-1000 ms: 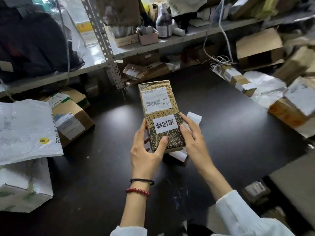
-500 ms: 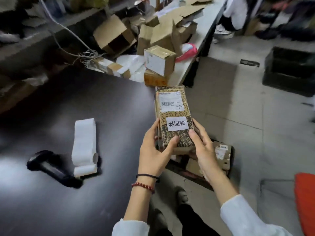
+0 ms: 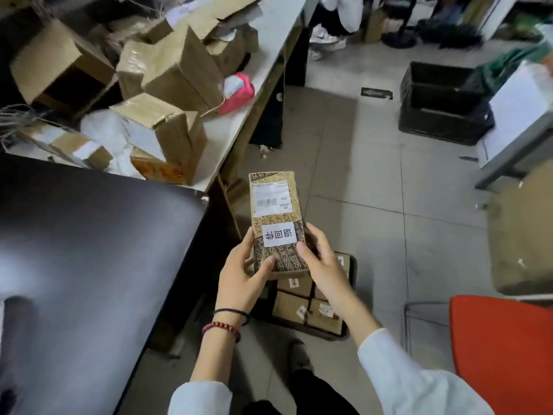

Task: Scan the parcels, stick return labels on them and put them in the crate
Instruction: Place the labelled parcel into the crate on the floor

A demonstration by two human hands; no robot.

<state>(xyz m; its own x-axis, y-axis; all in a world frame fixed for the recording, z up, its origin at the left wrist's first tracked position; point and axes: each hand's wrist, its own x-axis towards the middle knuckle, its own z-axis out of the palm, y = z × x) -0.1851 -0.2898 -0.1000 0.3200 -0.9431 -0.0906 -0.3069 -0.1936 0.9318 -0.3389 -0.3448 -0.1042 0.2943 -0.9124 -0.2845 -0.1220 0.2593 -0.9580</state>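
We see both forearms reach forward and down, bare from the white cloth sleeves (image 3: 404,372). The left hand (image 3: 241,272) grips the lower left edge of the brown patterned oblong cardboard parcel (image 3: 276,205), thumb laid across its face, fingers behind. The right hand (image 3: 324,265) grips the lower right edge, thumb on the face, fingers round the side. On the left wrist we see a thin black band (image 3: 232,311) and a red bead bracelet (image 3: 222,327).

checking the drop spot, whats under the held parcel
A black crate on the floor holding cardboard boxes. The parcel, left hand and right hand cover its far part.
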